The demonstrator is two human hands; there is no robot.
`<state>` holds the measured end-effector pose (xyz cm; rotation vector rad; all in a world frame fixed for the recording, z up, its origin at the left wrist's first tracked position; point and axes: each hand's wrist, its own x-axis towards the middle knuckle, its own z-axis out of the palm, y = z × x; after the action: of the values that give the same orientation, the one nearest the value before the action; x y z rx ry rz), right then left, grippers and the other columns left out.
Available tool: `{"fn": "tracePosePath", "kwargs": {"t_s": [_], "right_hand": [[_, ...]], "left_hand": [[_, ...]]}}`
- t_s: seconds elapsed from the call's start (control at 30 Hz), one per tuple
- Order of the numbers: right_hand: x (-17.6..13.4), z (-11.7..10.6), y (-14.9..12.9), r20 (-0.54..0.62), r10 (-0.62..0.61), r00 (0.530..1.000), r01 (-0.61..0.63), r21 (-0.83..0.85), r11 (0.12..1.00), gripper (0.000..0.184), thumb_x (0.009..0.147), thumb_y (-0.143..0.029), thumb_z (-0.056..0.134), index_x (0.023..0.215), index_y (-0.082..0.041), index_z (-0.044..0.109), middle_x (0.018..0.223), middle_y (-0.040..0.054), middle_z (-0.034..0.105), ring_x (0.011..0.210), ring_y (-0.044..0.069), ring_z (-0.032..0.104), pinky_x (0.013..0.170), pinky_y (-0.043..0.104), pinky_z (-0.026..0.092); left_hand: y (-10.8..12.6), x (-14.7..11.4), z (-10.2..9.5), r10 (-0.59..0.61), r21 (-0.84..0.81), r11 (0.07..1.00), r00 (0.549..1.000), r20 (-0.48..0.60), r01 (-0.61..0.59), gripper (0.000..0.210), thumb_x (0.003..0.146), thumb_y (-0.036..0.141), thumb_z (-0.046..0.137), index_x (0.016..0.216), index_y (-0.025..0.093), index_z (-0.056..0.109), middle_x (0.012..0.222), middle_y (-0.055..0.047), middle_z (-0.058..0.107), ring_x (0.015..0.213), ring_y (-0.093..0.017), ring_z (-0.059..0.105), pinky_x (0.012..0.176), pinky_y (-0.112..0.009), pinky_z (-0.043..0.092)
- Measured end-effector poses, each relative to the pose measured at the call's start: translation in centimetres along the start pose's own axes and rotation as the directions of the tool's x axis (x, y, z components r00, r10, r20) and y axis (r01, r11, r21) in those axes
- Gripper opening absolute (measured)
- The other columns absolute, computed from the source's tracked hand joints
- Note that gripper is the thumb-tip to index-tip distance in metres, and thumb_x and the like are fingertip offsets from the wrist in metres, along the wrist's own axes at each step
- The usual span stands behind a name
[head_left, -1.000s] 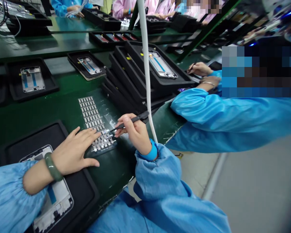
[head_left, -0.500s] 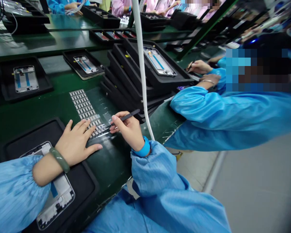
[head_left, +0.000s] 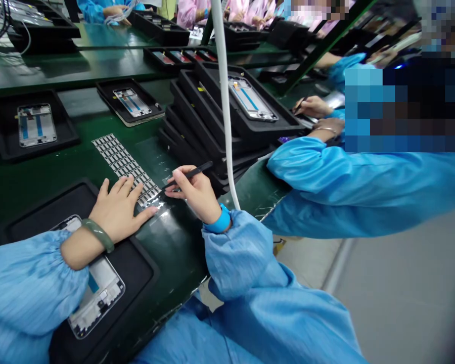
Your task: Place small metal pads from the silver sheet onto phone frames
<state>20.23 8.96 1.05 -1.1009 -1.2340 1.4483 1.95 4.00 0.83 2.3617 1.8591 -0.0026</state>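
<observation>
A sheet of small black-and-white adhesive pieces point(head_left: 117, 156) lies on the green bench mat. My left hand point(head_left: 117, 210) rests with spread fingers on the sheet's near left edge, holding nothing. Black tweezers point(head_left: 200, 169) are pinched in my right hand point(head_left: 197, 194), their tips at the sheet's near right corner. Whether a piece is between the tips is too small to tell. Under my left forearm, a silver phone frame point(head_left: 104, 298) sits in a black tray point(head_left: 140, 263), partly covered by my sleeve.
Stacked black trays point(head_left: 189, 126) stand beyond my right hand, a phone frame point(head_left: 252, 98) in the top one. A white cable point(head_left: 224, 101) hangs before them. Two more trays with phone frames point(head_left: 37, 125) lie at the back left. A co-worker's blue sleeve point(head_left: 326, 172) reaches in from the right.
The far end of the sheet has swung to the left, so it lies more slanted. My left hand has shifted slightly up and right. My right hand and the tweezers have moved slightly left and up.
</observation>
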Motion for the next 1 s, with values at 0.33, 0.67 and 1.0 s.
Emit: {"fn": "tracePosePath", "kwargs": {"t_s": [0.33, 0.67, 1.0], "right_hand": [[1.1, -0.6, 2.0, -0.032, -0.032, 0.999, 0.020, -0.311, 0.950, 0.022, 0.081, -0.037, 0.058, 0.086, -0.017, 0.053, 0.066, -0.0025, 0.059, 0.052, 0.010, 0.063, 0.048, 0.022, 0.057], [1.5, -0.1, 2.2, -0.027, 0.109, 0.994, -0.112, -0.196, 0.974, 0.012, 0.080, -0.026, 0.058, 0.084, -0.016, 0.053, 0.061, -0.0038, 0.058, 0.048, 0.009, 0.062, 0.045, 0.021, 0.057], [0.6, 0.8, -0.8, 0.018, 0.160, 0.987, -0.160, 0.213, 0.964, 0.017, 0.077, -0.023, 0.063, 0.090, -0.015, 0.054, 0.059, -0.0030, 0.065, 0.043, 0.007, 0.060, 0.044, 0.016, 0.055]], "left_hand": [[1.0, -0.3, -0.3, 0.192, 0.011, 0.981, 0.981, -0.009, -0.192, 0.058, 0.086, 0.048, 0.046, 0.137, 0.021, 0.039, 0.148, -0.013, 0.031, 0.137, -0.031, 0.025, 0.107, -0.062, 0.018], [0.7, -0.1, 0.2, 0.300, -0.004, 0.954, 0.954, 0.012, -0.300, 0.043, 0.088, 0.045, 0.046, 0.130, 0.036, 0.047, 0.146, -0.014, 0.035, 0.134, -0.034, 0.031, 0.102, -0.065, 0.023], [0.3, -0.9, -0.6, 0.277, -0.229, 0.927, 0.954, -0.118, -0.298, 0.038, 0.085, 0.036, 0.052, 0.122, 0.029, 0.054, 0.144, -0.011, 0.037, 0.134, -0.031, 0.031, 0.106, -0.061, 0.023]]}}
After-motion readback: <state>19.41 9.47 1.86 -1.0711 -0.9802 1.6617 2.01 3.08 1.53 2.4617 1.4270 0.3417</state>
